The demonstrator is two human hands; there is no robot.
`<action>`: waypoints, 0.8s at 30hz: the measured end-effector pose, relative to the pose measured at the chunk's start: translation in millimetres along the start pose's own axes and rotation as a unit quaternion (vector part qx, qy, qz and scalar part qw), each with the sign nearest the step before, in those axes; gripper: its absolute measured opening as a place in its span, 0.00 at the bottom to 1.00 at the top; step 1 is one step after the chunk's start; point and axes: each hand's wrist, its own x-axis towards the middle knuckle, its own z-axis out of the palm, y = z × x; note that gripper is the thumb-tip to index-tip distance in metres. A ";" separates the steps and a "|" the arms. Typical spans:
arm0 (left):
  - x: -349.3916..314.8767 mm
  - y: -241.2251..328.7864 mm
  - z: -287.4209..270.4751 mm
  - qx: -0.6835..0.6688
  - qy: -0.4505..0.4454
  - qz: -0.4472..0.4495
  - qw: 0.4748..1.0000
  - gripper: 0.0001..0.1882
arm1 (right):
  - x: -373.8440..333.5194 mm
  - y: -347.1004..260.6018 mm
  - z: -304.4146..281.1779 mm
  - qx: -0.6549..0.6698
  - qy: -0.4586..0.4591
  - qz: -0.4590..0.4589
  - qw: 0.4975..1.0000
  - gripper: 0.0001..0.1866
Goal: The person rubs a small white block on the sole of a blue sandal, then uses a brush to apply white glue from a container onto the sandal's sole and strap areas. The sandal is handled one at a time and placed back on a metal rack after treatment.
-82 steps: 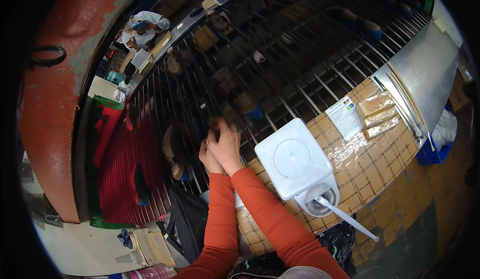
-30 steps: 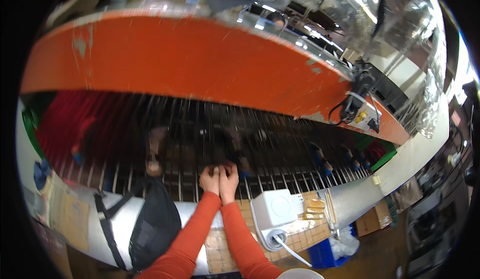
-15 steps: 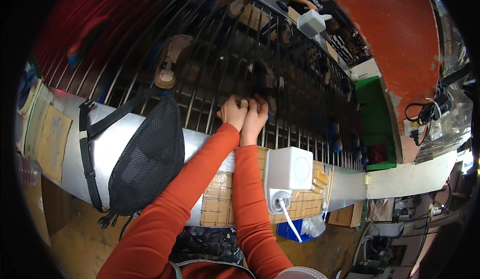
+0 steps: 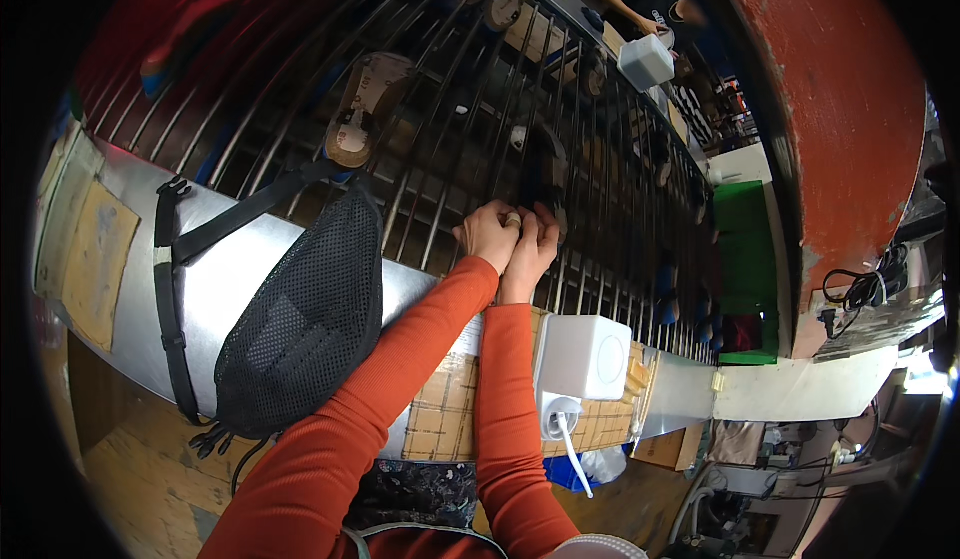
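Note:
Both my arms in orange sleeves reach up from the lower edge to a long rack of metal bars (image 4: 430, 139). My left hand (image 4: 488, 236) and my right hand (image 4: 531, 249) are pressed together over a small dark item (image 4: 545, 174) lying on the bars. The fingers of both hands are curled around its near end. A ring shows on my left hand. What exactly they pinch is hidden by the fingers.
A black mesh bag (image 4: 305, 319) hangs on straps from the grey metal rim (image 4: 215, 269). A white box (image 4: 585, 357) with a plug and cable sits at the rim. Shoe soles (image 4: 360, 109) and dark shoes lie on the bars. Another person (image 4: 650, 4) works far off.
The camera view has swung strongly, from the orange machine cover down to the rack and bag. My two hands have stayed together at the same spot on the bars.

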 end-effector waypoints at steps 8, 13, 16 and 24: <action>1.2 1.3 1.1 -0.016 0.003 -0.003 1.000 0.11 | -1.4 -0.9 1.1 -0.016 0.006 -0.026 1.000 0.14; 0.2 2.6 0.7 -0.021 -0.001 -0.006 1.000 0.12 | -1.9 -0.3 3.1 -0.030 0.036 -0.044 0.998 0.15; -0.6 2.8 0.0 -0.040 0.006 -0.003 0.999 0.11 | -2.1 -0.1 3.2 -0.018 0.031 -0.049 0.998 0.15; -1.9 2.4 -1.0 -0.032 0.002 0.011 0.999 0.11 | -3.0 -3.4 2.4 -0.030 0.014 -0.032 0.999 0.16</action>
